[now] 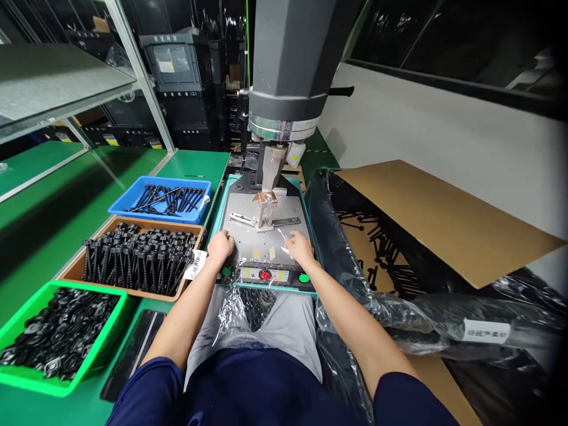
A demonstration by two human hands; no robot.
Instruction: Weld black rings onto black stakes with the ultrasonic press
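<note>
My left hand (220,244) rests at the left edge of the press's metal base plate (244,236), above a green button (226,271). Its fingers are curled in and nothing shows in them. On the plate's right side lies my right hand (300,246), fingers bent and close together, just above the other green button (304,277). Between and beyond my hands stands a metal fixture (266,212) with a copper-coloured top piece. Directly over it is the tapered metal horn (270,168) of the press (286,71); whether they touch is hard to tell.
At left stand a blue tray (116,205) and a brown tray (73,271) of black stems, and a green bin (73,384) of small black parts. A red button (265,275) sits at the front. To the right, a plastic-lined carton (444,219) holds black stems.
</note>
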